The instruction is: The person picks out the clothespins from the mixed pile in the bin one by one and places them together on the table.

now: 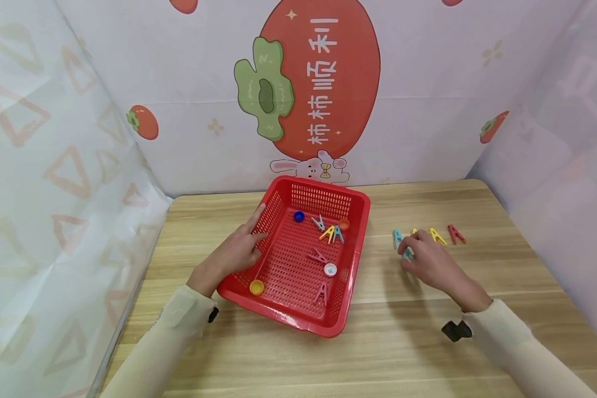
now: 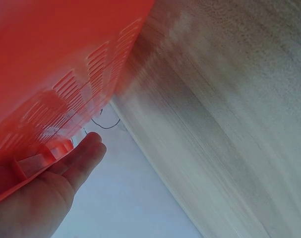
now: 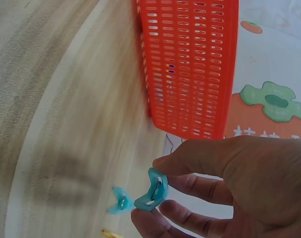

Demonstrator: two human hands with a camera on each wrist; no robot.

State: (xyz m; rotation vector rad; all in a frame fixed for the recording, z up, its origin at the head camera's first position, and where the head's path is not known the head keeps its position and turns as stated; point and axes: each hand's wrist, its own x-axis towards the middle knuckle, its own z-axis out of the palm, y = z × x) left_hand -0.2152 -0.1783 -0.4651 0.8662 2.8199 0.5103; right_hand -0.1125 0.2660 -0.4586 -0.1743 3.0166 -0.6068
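A red perforated basket (image 1: pixel 350 207) stands mid-table; its slotted wall (image 2: pixel 51 59) fills the left wrist view. My left hand (image 1: pixel 256 226) rests on the basket's left rim, and its straight fingers (image 2: pixel 83 156) lie along the outer wall. Right of the basket, my right hand (image 1: pixel 409 246) pinches a teal clothes peg (image 3: pixel 157 186) between thumb and fingers just above the table. A second teal peg (image 3: pixel 119 202) lies on the wood beside it. Inside the basket are several pegs (image 1: pixel 332 234) and blue (image 1: pixel 299 216), orange (image 1: pixel 344 224), white (image 1: pixel 330 269) and yellow (image 1: pixel 256 287) bottle caps.
A yellow peg (image 1: pixel 436 236) and a red peg (image 1: pixel 456 234) lie on the wooden table (image 1: pixel 428 342) just beyond my right hand. Printed fabric walls enclose the table at the back and both sides.
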